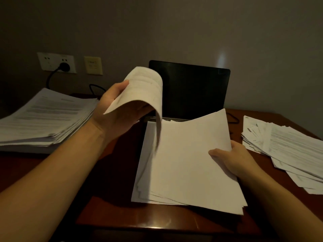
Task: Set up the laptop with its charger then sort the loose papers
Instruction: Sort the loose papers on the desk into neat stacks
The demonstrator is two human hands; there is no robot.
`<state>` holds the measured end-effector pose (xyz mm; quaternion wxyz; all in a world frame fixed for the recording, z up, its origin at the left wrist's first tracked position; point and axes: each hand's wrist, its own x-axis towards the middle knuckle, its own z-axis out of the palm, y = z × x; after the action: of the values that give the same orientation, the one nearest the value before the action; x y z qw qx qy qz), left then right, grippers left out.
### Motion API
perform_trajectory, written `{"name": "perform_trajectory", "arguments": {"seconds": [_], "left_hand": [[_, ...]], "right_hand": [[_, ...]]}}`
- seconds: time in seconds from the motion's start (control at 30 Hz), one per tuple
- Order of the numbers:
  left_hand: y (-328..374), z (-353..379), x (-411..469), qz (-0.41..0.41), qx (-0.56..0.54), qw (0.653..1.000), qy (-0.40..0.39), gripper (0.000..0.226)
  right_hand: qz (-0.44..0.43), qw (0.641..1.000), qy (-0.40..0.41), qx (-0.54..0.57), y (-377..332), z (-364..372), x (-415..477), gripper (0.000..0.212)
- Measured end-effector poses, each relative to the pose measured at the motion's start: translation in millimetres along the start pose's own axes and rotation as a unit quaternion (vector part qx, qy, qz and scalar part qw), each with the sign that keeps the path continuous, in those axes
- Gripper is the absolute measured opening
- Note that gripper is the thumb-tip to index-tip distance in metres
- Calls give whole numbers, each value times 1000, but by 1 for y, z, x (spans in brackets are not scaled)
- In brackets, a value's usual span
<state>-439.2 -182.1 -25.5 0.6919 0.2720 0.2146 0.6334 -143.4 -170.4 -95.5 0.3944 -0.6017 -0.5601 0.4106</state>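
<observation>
A black laptop (192, 89) stands open with a dark screen at the back of the brown desk (157, 219). In front of it lies a loose stack of blank white papers (185, 163), partly covering the keyboard. My right hand (227, 156) grips that stack at its right edge, thumb on top. My left hand (115, 109) holds a curled printed sheet (141, 89) lifted above the stack's left side. A black charger plug (64, 67) sits in the wall socket, its cable running down behind the left pile.
A thick pile of printed pages (45, 116) lies on the left of the desk. A fanned heap of printed papers (286, 151) covers the right side. A thin black cable (233, 119) loops right of the laptop. A beige switch plate (93, 65) is on the wall.
</observation>
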Motion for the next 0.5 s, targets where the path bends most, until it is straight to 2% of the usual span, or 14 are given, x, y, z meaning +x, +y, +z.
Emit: {"name": "perform_trajectory", "arguments": {"seconds": [0.07, 0.17, 0.27, 0.3, 0.4, 0.43, 0.5], "left_hand": [[3, 8, 0, 1, -33, 998, -50, 45], [-2, 14, 2, -9, -28, 995, -91, 54], [-11, 9, 2, -41, 124, 991, -34, 48], [-14, 7, 0, -65, 212, 975, 0, 41], [-26, -12, -3, -149, 442, 883, 59, 29], [-29, -18, -3, -170, 480, 858, 63, 28], [-34, -28, -2, -198, 515, 831, 70, 25]], "right_hand": [[18, 999, 2, 36, -7, 4, 2, 25], [86, 987, 10, 136, -16, 6, 0, 52], [113, 964, 1, 240, -19, 2, 0, 38], [113, 958, -13, 263, -20, 0, -2, 39], [144, 939, -45, 307, -15, -5, -3, 62], [152, 935, -43, 317, -13, -3, -4, 67], [163, 933, -40, 319, -9, -2, 1, 68]]}}
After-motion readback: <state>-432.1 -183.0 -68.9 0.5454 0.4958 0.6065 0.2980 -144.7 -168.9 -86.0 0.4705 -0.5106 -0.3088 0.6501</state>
